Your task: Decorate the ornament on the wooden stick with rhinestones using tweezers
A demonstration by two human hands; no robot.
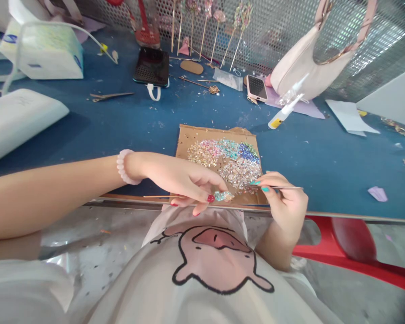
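Note:
My left hand [185, 180] pinches a thin wooden stick [155, 196] at the table's front edge. Pale blue and white rhinestones cover the stick's decorated tip [223, 196], just past my thumb. In my right hand [285, 204] is a pair of slim metal tweezers [286, 187], closed between thumb and fingers. Their points reach the lower edge of a pile of silvery rhinestones [241, 173]; whether they grip a stone is too small to tell. Under both hands lies a cardboard sheet [184, 134] with more heaps: cream and pink stones [204, 152], turquoise [228, 148] and deep blue [249, 152].
Behind the cardboard are a black phone [151, 66], scissors [111, 96], a pink-edged phone [257, 87] and a glue bottle [279, 118]. Several decorated sticks [218, 36] stand against the metal mesh. A white handbag [299, 63] leans right; a tissue pack [50, 54] sits left.

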